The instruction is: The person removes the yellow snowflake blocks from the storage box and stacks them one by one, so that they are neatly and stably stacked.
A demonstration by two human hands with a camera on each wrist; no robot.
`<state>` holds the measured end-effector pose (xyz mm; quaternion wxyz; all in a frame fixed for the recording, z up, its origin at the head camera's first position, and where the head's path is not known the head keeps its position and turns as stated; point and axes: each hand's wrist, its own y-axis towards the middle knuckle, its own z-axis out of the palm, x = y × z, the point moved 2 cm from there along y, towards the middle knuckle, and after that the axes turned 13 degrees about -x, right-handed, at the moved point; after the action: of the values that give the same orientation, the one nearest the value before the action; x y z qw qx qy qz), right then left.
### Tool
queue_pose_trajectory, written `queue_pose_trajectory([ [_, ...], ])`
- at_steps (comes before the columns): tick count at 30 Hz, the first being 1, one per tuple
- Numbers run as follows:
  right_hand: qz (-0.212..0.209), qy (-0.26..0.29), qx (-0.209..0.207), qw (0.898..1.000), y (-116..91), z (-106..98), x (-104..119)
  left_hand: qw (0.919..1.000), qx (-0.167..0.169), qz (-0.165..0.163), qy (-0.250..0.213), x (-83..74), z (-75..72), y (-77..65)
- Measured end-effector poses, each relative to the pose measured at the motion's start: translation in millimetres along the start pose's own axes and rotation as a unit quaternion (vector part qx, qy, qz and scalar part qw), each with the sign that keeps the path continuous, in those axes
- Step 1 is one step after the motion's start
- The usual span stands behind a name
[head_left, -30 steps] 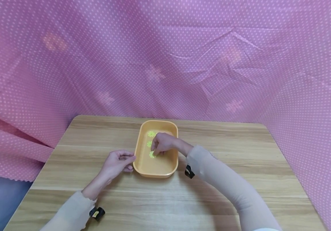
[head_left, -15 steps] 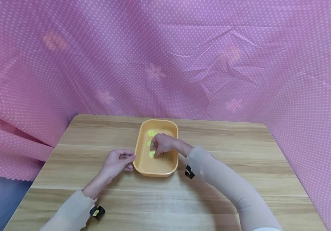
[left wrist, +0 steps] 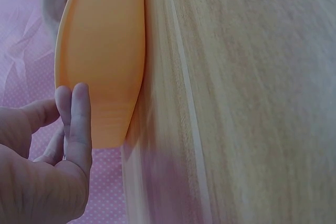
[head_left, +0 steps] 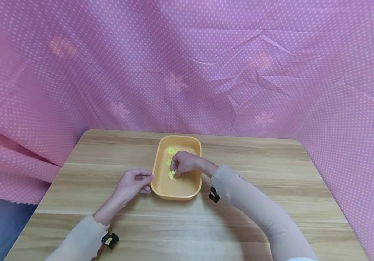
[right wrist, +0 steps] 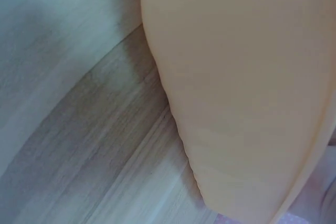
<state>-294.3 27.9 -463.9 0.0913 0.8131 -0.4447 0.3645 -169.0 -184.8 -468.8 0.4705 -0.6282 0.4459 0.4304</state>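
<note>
An orange-yellow plastic tray [head_left: 176, 198] with rounded corners stands on the table. Inside, flat yellow flower-shaped pieces lie in a column: one at the far end [head_left: 171, 150], another in the middle [head_left: 168, 162] and a nearer flower piece [head_left: 171, 175]. My right hand [head_left: 184, 162] reaches over the right wall, its bent thumb and finger at the nearer flower; it covers part of the tray floor. On the left side, my left hand [head_left: 133, 185] pinches the tray's rim, fingers [left wrist: 80, 114] against the outer wall. The right wrist view shows only the outer wall [right wrist: 236, 103].
The wood-grain table [head_left: 255, 166] extends on both sides of the tray. A pink dotted cloth [head_left: 187, 72] hangs behind and around it. Black wrist devices [head_left: 110, 240] sit under both sleeves.
The nearer flower piece has shifted very slightly at the right fingertips. Both hands and the tray stay almost in the same place.
</note>
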Motion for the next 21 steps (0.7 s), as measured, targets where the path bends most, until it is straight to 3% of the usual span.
queue_pose_trajectory([
  [21,-0.012,0.034,0.016,0.999,-10,-11,6,0.9999,-0.009,-0.011,0.000,-6.0,4.9,-4.9],
])
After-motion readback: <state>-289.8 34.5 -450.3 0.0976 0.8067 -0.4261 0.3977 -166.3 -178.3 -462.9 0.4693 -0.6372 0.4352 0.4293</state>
